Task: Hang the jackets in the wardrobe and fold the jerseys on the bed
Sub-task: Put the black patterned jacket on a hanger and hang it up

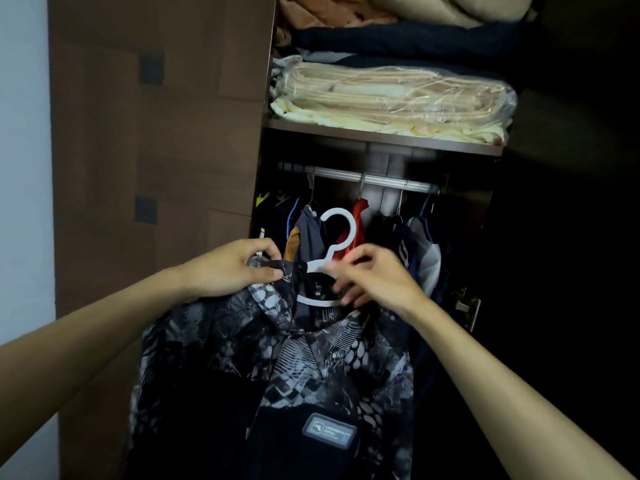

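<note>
A dark jacket [277, 368] with a grey snakeskin-like print hangs in front of me on a white plastic hanger [341, 233]. My left hand [232, 268] grips the jacket's left shoulder at the collar. My right hand [372, 280] pinches the hanger and collar just below the hook. The hook points up, well below the metal wardrobe rail [363, 178] and apart from it. Part of the hanger's bar shows inside the collar; its arms are hidden in the jacket.
Several garments [398, 237] hang on the rail behind the jacket. The shelf [381, 138] above holds folded bedding in a plastic bag [391, 91]. The brown wardrobe door [156, 133] stands open at left, a dark door with a hinge [467, 306] at right.
</note>
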Tool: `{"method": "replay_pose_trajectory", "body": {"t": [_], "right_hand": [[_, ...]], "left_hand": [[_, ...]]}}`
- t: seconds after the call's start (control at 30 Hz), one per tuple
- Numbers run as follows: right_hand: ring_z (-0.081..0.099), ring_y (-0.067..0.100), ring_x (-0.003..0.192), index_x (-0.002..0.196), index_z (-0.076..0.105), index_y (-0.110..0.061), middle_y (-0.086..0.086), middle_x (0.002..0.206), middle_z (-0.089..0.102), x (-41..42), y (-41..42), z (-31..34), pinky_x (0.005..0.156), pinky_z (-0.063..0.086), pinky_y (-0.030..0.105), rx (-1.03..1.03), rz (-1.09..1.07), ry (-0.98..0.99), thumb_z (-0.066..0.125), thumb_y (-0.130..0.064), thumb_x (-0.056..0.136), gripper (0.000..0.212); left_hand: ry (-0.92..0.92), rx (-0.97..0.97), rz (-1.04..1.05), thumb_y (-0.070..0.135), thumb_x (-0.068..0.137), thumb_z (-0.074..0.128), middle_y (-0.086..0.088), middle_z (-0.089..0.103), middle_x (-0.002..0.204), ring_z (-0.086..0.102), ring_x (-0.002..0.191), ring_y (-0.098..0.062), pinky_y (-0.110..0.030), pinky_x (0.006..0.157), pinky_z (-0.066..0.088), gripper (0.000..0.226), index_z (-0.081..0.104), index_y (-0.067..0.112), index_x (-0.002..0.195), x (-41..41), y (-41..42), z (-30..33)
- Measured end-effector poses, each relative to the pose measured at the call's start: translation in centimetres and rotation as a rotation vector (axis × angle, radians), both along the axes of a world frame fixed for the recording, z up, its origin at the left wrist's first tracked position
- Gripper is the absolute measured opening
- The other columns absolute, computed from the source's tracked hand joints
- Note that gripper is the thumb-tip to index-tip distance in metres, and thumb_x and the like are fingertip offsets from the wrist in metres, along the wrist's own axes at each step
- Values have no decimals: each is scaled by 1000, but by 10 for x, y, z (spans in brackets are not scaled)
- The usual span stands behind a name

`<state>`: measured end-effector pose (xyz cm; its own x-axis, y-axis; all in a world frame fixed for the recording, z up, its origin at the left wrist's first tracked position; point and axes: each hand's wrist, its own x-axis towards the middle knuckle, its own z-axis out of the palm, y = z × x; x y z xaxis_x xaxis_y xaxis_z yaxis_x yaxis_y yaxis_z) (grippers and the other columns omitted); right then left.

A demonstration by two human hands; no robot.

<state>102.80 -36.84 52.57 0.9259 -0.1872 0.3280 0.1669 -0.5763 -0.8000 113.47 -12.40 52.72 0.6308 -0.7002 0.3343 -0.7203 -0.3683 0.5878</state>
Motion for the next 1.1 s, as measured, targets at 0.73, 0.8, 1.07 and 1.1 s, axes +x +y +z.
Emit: {"method": "replay_pose_trajectory", "body": {"t": [0.73,0.8,1.07,1.1], "right_hand": [[38,13,35,72,66,-3,14,52,57,40,2,-13,39,28,22,28,122,-139,48,-27,108,47],[40,15,33,72,68,2,17,52,59,41,9,-12,37,31,21,-13,136,-108,47,-28,108,51],[51,15,32,59,62,-10,11,44,56,62,35,-30,41,39,26,59,-107,-207,50,-22,102,46],[53,15,33,58,63,-12,9,43,57,63,35,-28,42,41,27,0,-125,-217,49,-26,103,49]], "left_hand": [[-233,-65,13,44,99,54,6,69,92,67,74,-25,-49,69,52,27,46,47,124,2,14,-33],[54,18,-60,39,94,65,8,73,110,74,92,-16,-36,81,58,46,41,44,133,2,15,-27],[-420,264,296,42,101,52,0,55,91,58,78,-20,-38,72,49,39,58,15,73,-1,0,-50],[-513,309,340,39,103,47,-1,52,96,58,81,-25,-41,72,49,38,54,13,77,-3,-4,-48]]}}
